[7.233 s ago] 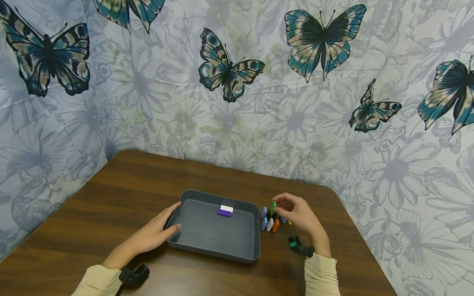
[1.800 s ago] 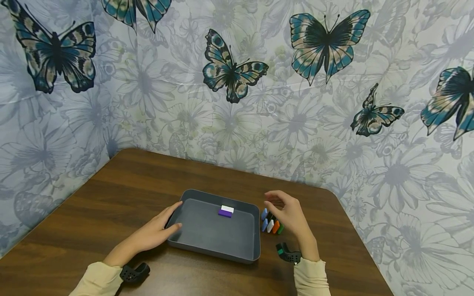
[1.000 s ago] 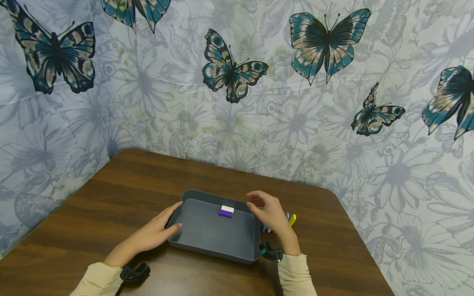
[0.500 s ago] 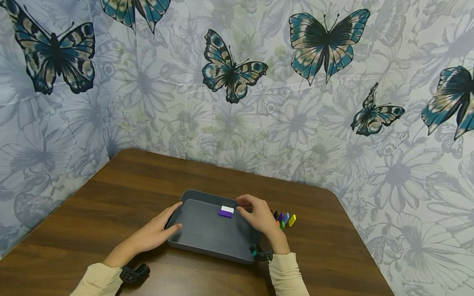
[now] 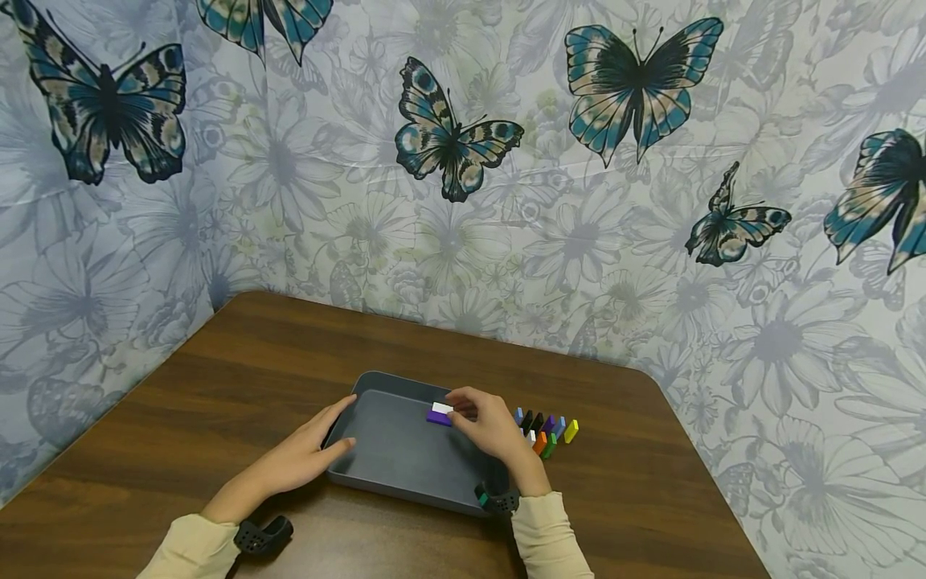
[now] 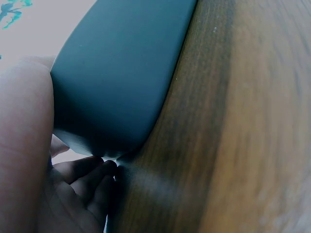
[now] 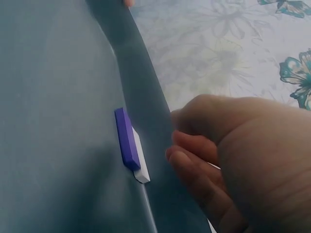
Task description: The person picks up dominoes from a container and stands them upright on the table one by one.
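A dark grey tray [image 5: 412, 492] sits on a brown wooden table [image 5: 246, 362]. Inside it, against the far wall, lie a white block [image 5: 437, 407] and a purple block [image 5: 436, 417] side by side. My right hand [image 5: 460, 404] hovers over the tray with curled fingers just right of the white block. In the right wrist view the fingers [image 7: 192, 162] sit a short way from the purple block [image 7: 125, 138] and white block [image 7: 141, 174], touching neither. My left hand [image 5: 321, 441] grips the tray's left rim. The left wrist view shows its fingers [image 6: 90, 182] under the tray [image 6: 121, 73] corner.
Several small coloured blocks [image 5: 547, 430] (blue, black, purple, yellow, white, orange, green) lie on the table just right of the tray. Butterfly-patterned walls close in the table's far and left sides. The table's right edge runs beyond the blocks.
My right hand left the coloured blocks and moved left over the tray, up to the white block. The left hand and the tray's two blocks stayed put.
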### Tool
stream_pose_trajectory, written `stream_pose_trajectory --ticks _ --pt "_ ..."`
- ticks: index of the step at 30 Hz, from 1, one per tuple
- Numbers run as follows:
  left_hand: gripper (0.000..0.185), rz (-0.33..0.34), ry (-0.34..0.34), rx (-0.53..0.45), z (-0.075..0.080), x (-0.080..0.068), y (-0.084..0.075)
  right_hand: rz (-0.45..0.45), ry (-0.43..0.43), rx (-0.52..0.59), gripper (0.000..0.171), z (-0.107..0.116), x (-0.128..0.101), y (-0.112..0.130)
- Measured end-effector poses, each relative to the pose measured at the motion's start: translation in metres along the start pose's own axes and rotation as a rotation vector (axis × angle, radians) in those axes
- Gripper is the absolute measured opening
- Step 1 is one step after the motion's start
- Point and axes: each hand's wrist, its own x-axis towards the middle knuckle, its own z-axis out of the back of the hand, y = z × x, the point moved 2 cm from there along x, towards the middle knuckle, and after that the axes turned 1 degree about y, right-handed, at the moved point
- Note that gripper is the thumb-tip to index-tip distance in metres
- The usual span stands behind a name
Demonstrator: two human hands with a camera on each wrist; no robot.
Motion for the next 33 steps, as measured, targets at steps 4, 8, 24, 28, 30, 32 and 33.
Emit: stream_pose_trajectory --ticks 4,8,24,28,30,32,33 --pt "0.073 -0.004 0.000 0.002 0.000 0.000 0.001 0.008 0.018 -0.002 0.026 -0.004 0.001 0.000" --pt "0.073 -0.001 0.003 0.003 0.000 -0.001 0.001 -0.004 0.043 -0.005 0.027 -0.007 0.001 -0.001" --pt "0.073 -0.009 0.004 0.002 0.000 0.001 0.002 0.001 0.088 -0.055 0.025 -0.014 0.004 -0.003" --pt "0.074 -0.003 0.004 0.002 0.001 0.001 0.002 0.009 0.090 -0.071 0.024 -0.015 0.004 -0.005" --pt "0.074 0.000 0.006 0.002 0.001 0.000 0.002 0.010 0.092 -0.080 0.022 -0.016 0.005 -0.006" --pt "0.074 0.000 0.008 0.005 0.001 0.000 0.001 0.005 0.096 -0.088 0.021 -0.017 0.005 -0.007" --pt "0.073 0.000 0.007 0.006 0.001 0.000 0.001 0.002 0.096 -0.089 0.020 -0.017 0.005 -0.008"
